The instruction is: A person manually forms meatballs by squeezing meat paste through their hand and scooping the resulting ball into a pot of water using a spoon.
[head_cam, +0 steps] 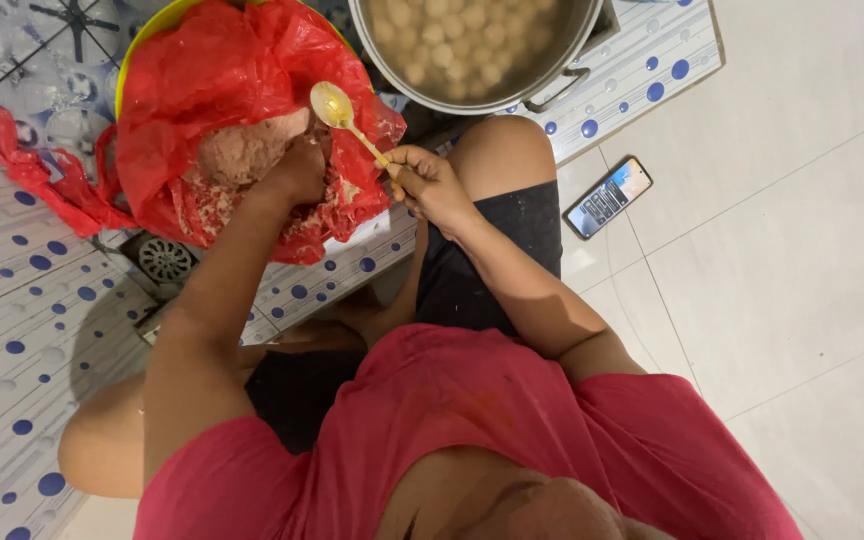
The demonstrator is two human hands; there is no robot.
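My left hand (297, 172) is buried in pinkish ground meat paste (242, 150) inside a red plastic bag (222, 70) that lines a yellow basin (124, 70); its fingers close around a lump of the paste. My right hand (430, 185) grips the handle of a pale plastic spoon (337, 108), whose empty bowl hovers over the bag's right edge. A large metal pot (542, 70) just beyond holds cloudy water with several pale round balls (452, 40) floating in it.
I sit on the floor with bent bare knees, wearing a red shirt and black shorts. A smartphone (607, 196) with a lit screen lies on the white tiles at right. A dotted blue-and-white mat (12, 330) covers the floor at left, with a round floor drain (164, 260) below the basin.
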